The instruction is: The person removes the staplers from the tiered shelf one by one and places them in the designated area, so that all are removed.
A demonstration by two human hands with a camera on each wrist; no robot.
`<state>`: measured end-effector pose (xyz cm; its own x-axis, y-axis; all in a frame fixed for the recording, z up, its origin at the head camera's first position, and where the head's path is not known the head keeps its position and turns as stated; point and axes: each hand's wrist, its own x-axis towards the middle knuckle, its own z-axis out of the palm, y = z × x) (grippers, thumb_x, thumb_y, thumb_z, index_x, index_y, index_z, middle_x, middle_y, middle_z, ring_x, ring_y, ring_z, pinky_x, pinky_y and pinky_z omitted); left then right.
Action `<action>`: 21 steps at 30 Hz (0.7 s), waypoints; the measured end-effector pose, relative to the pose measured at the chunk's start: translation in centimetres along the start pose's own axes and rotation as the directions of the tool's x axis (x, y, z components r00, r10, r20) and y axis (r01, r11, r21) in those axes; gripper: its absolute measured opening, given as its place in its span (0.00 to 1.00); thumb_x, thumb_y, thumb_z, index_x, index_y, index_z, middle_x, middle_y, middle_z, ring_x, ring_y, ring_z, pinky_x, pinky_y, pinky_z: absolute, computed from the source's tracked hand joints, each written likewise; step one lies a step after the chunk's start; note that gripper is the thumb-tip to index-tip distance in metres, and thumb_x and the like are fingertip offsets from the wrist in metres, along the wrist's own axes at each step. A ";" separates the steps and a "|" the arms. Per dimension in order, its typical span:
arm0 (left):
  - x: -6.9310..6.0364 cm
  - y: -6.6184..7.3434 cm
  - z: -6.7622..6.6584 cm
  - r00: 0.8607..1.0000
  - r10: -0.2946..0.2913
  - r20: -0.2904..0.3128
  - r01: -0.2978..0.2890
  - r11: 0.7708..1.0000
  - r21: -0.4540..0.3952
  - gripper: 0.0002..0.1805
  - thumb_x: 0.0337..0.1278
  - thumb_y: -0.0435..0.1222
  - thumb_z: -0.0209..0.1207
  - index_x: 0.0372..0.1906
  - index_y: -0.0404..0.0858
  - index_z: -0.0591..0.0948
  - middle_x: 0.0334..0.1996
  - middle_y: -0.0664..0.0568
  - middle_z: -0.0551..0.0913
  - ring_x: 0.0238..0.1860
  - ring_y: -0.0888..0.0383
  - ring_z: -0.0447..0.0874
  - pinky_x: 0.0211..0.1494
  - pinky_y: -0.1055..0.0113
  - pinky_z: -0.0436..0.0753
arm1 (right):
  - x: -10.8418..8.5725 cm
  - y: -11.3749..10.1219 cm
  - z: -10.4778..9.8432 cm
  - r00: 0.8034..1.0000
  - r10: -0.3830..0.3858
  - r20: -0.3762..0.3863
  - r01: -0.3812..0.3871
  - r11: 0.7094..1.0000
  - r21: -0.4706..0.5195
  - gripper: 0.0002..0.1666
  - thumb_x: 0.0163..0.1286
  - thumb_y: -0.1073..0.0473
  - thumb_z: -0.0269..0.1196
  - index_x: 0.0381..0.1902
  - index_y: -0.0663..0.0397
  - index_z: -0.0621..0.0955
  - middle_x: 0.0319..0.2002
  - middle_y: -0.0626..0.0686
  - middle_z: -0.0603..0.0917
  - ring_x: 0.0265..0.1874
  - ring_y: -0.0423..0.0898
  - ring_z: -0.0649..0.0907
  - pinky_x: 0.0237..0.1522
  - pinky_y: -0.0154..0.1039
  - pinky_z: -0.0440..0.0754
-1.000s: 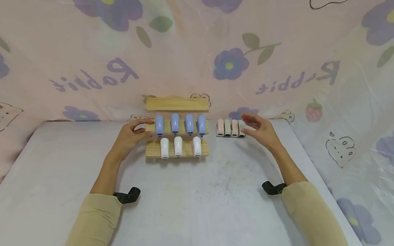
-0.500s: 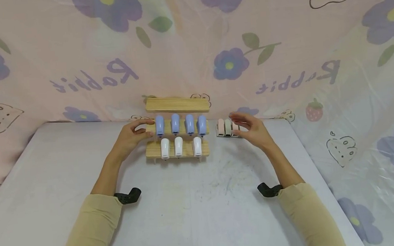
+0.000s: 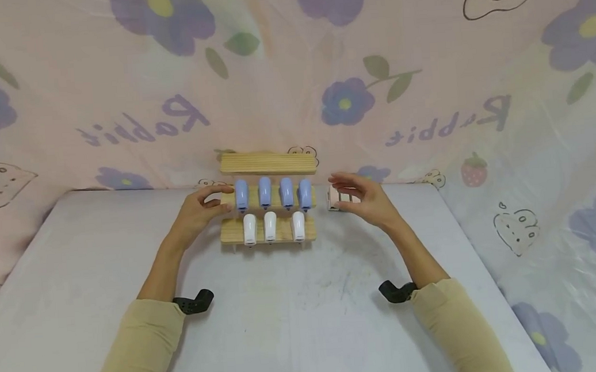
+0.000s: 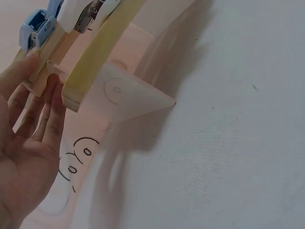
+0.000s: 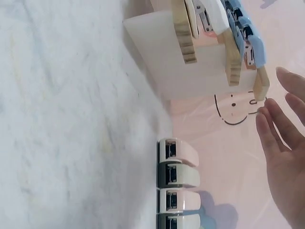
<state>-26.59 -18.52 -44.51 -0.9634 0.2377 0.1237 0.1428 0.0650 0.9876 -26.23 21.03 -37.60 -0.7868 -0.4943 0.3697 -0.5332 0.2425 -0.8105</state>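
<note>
A tiered wooden rack (image 3: 282,227) with clear side panels stands at the back of the table. Several blue staplers (image 3: 265,191) line its middle shelf, and three white staplers (image 3: 270,227) sit on the lower one. My left hand (image 3: 196,211) holds the left end of the middle shelf, with the thumb (image 4: 25,69) over the board and the fingers beneath it. To the rack's right, my right hand (image 3: 366,203) hovers with fingers extended, holding nothing. It partly covers a row of pink staplers (image 5: 183,151) and green staplers (image 5: 185,175) in the head view.
The rack's top shelf (image 3: 267,163) bears nothing. A patterned curtain (image 3: 271,95) hangs right behind the table (image 3: 297,324) and along its right side. Each wrist wears a black camera mount (image 3: 194,303).
My right hand has moved left across the row of pink and green staplers, towards the rack. The left hand has stayed on the rack, and the staplers stand where they were.
</note>
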 end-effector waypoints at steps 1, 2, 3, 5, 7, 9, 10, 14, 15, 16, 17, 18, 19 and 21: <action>0.0 -0.1 0.0 1.000 0.001 0.001 -0.001 1.000 -0.004 0.24 0.61 0.33 0.67 0.61 0.31 0.76 0.68 0.45 0.70 0.55 0.59 0.81 0.55 0.72 0.79 | 0.0 0.0 0.2 1.000 -0.002 0.002 0.002 1.000 0.010 0.36 0.58 0.81 0.66 0.65 0.77 0.69 0.60 0.72 0.75 0.60 0.69 0.74 0.62 0.61 0.71; 0.1 -0.2 0.1 1.000 -0.001 0.000 0.001 1.000 -0.007 0.24 0.61 0.33 0.67 0.61 0.32 0.77 0.68 0.46 0.70 0.55 0.59 0.81 0.54 0.72 0.79 | 0.1 0.3 0.3 1.000 -0.010 0.003 0.010 1.000 0.015 0.36 0.58 0.81 0.67 0.65 0.76 0.69 0.60 0.71 0.75 0.60 0.68 0.75 0.63 0.59 0.71; 0.1 -0.2 0.1 1.000 -0.001 -0.002 0.001 1.000 -0.007 0.24 0.61 0.33 0.67 0.60 0.32 0.77 0.68 0.46 0.70 0.55 0.59 0.81 0.54 0.72 0.79 | 0.2 0.6 0.4 1.000 -0.012 0.005 0.012 1.000 0.017 0.37 0.58 0.80 0.67 0.66 0.74 0.69 0.61 0.69 0.76 0.60 0.66 0.75 0.63 0.56 0.72; 0.1 -0.3 0.1 1.000 -0.002 -0.006 0.002 1.000 -0.007 0.24 0.61 0.33 0.67 0.60 0.32 0.77 0.68 0.47 0.70 0.55 0.59 0.81 0.54 0.72 0.79 | 0.4 0.9 0.6 1.000 -0.015 0.011 0.015 1.000 0.022 0.37 0.58 0.78 0.68 0.66 0.72 0.70 0.61 0.67 0.76 0.60 0.66 0.75 0.64 0.53 0.72; 0.2 -0.3 0.1 1.000 -0.003 -0.007 0.003 1.000 -0.005 0.24 0.61 0.34 0.67 0.60 0.33 0.77 0.68 0.47 0.70 0.56 0.58 0.81 0.55 0.72 0.79 | 0.7 1.6 0.7 1.000 -0.026 0.013 0.025 1.000 0.014 0.37 0.59 0.76 0.70 0.67 0.69 0.71 0.61 0.65 0.77 0.60 0.63 0.76 0.64 0.49 0.73; 0.3 -0.3 0.0 1.000 -0.004 -0.008 0.004 1.000 -0.003 0.24 0.61 0.34 0.67 0.60 0.33 0.77 0.68 0.47 0.70 0.57 0.57 0.80 0.55 0.72 0.79 | 1.0 1.7 1.0 1.000 -0.027 0.017 0.027 1.000 0.005 0.38 0.59 0.76 0.70 0.67 0.67 0.71 0.61 0.64 0.77 0.60 0.63 0.76 0.64 0.49 0.73; 0.3 -0.3 0.0 1.000 -0.005 -0.008 0.005 1.000 -0.002 0.24 0.60 0.34 0.67 0.60 0.33 0.77 0.68 0.47 0.70 0.57 0.57 0.80 0.55 0.72 0.79 | 1.1 1.5 1.2 0.999 -0.029 0.020 0.028 0.999 0.014 0.37 0.59 0.77 0.69 0.67 0.68 0.71 0.61 0.65 0.76 0.60 0.65 0.76 0.64 0.51 0.73; 0.1 -0.2 0.0 1.000 -0.014 -0.010 0.014 1.000 0.001 0.24 0.61 0.34 0.67 0.60 0.33 0.77 0.68 0.47 0.70 0.57 0.57 0.80 0.56 0.72 0.79 | 1.5 0.3 2.0 0.998 -0.039 0.048 0.036 0.998 0.046 0.36 0.59 0.80 0.67 0.66 0.74 0.69 0.61 0.70 0.74 0.61 0.70 0.73 0.64 0.59 0.70; 0.0 -0.2 0.0 1.000 -0.016 -0.010 0.016 1.000 0.001 0.24 0.61 0.34 0.67 0.60 0.33 0.77 0.68 0.47 0.70 0.57 0.57 0.80 0.55 0.72 0.79 | 1.5 -0.1 2.2 0.998 -0.038 0.055 0.035 0.998 0.055 0.36 0.59 0.80 0.67 0.65 0.76 0.69 0.61 0.72 0.74 0.60 0.71 0.73 0.63 0.61 0.70; 0.0 -0.1 0.0 1.000 -0.016 -0.009 0.016 1.000 0.000 0.24 0.61 0.34 0.67 0.60 0.33 0.77 0.68 0.47 0.70 0.57 0.58 0.80 0.55 0.72 0.79 | 1.6 -0.4 2.3 0.997 -0.038 0.063 0.034 0.997 0.064 0.36 0.59 0.80 0.67 0.65 0.77 0.69 0.61 0.73 0.73 0.60 0.72 0.72 0.63 0.62 0.69; -0.1 -0.1 0.0 1.000 -0.015 -0.007 0.015 1.000 -0.002 0.24 0.61 0.34 0.67 0.60 0.33 0.77 0.68 0.47 0.70 0.56 0.58 0.80 0.55 0.72 0.79 | 1.6 -0.7 2.5 0.997 -0.038 0.067 0.033 0.997 0.064 0.36 0.59 0.80 0.67 0.65 0.78 0.69 0.61 0.73 0.73 0.60 0.72 0.72 0.63 0.63 0.69; 0.0 -0.1 0.0 1.000 -0.014 -0.006 0.014 1.000 -0.005 0.24 0.61 0.34 0.67 0.60 0.33 0.77 0.68 0.47 0.70 0.56 0.58 0.80 0.55 0.72 0.79 | 1.7 -0.8 2.6 0.997 -0.032 0.068 0.027 0.997 0.068 0.36 0.59 0.80 0.67 0.65 0.77 0.69 0.61 0.73 0.73 0.60 0.72 0.72 0.63 0.63 0.69; 0.0 -0.1 0.0 1.000 -0.014 -0.004 0.014 1.000 -0.009 0.24 0.60 0.34 0.67 0.60 0.34 0.77 0.68 0.47 0.70 0.56 0.58 0.80 0.55 0.72 0.79 | 1.7 -0.9 2.7 0.997 -0.030 0.068 0.026 0.998 0.064 0.36 0.58 0.80 0.67 0.65 0.78 0.69 0.61 0.73 0.73 0.60 0.72 0.72 0.63 0.63 0.69; 0.1 -0.1 0.0 1.000 -0.011 -0.002 0.011 1.000 -0.016 0.24 0.60 0.34 0.67 0.60 0.33 0.77 0.68 0.47 0.70 0.56 0.58 0.80 0.55 0.72 0.79 | 1.9 -1.0 2.9 0.998 -0.019 0.063 0.016 0.998 0.057 0.36 0.58 0.80 0.68 0.64 0.77 0.69 0.61 0.72 0.74 0.60 0.71 0.73 0.63 0.62 0.69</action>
<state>-26.70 -18.53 -44.61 -0.9654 0.2348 0.1131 0.1287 0.0522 0.9903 -26.32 17.44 -37.43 -0.7551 -0.5506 0.3559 -0.5268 0.1865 -0.8293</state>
